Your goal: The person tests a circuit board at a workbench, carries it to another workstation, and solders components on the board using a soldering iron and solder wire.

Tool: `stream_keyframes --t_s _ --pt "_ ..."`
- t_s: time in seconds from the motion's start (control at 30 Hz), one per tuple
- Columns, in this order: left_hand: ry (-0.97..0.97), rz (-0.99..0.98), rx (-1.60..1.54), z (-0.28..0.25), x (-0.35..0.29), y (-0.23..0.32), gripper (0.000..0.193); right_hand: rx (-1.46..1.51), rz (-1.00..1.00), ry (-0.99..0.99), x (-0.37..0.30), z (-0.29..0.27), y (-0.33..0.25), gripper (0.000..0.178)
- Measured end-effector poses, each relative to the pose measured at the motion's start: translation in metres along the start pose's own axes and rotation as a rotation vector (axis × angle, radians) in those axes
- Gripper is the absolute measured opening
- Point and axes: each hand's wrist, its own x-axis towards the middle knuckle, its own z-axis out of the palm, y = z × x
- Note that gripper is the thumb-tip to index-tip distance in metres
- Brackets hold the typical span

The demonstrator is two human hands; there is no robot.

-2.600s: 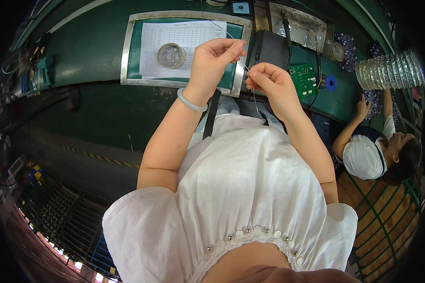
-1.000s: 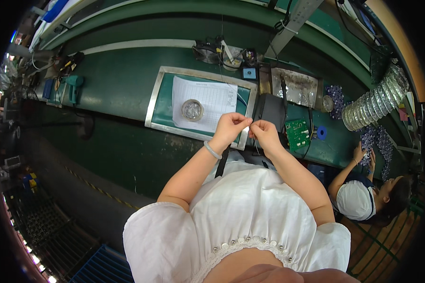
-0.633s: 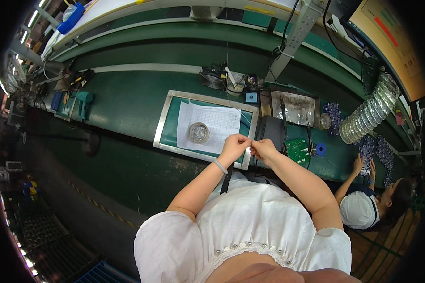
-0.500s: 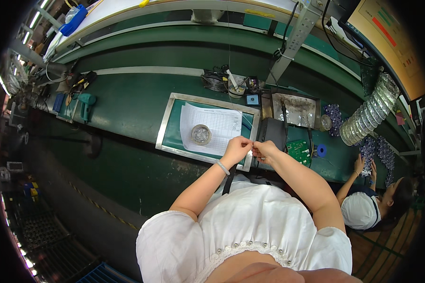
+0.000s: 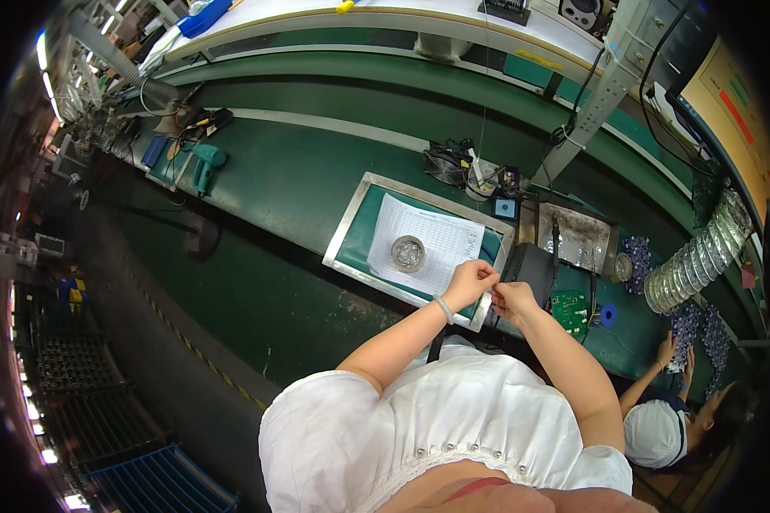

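Over the near right corner of a metal-framed green board (image 5: 344, 232), my hands work close together. My left hand (image 5: 469, 287) is closed in a pinch, with its fingertips almost against those of my right hand (image 5: 515, 302). The right fingers are also pinched. Whatever they hold is too small to make out. Left of the hands, a printed sheet (image 5: 443, 237) lies on the board, and a round dish (image 5: 408, 254) with shiny contents stands on it. Just right of my right hand are a green circuit board (image 5: 568, 314) and a blue spool (image 5: 607, 315).
Behind the circuit board is a metal tray (image 5: 577, 238) with a stained bottom, beside a dark box (image 5: 530, 269). A silver duct (image 5: 697, 254) hangs at the right, near a co-worker (image 5: 656, 432) handling purple-blue parts (image 5: 684, 333). Far left lies a teal heat gun (image 5: 205, 167).
The view has turned, so the bench appears shifted right and more slanted. My hands are still pinched close together over the board's near corner, with their fingertips slightly farther apart.
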Motion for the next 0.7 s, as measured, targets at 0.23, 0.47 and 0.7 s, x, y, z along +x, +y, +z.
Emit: stream_keyframes --t_s 0.23,0.47,0.7 --pt "0.024 0.047 0.047 0.003 -0.001 0.002 0.014 0.087 0.032 0.034 -0.002 -0.002 -0.003 0.013" --pt "0.036 0.019 0.010 0.006 -0.001 -0.001 0.012 0.047 -0.005 0.116 -0.006 0.006 -0.007 0.015" --pt "0.068 0.013 -0.021 0.008 -0.006 0.005 0.011 0.059 -0.026 0.146 -0.003 0.006 -0.005 0.021"
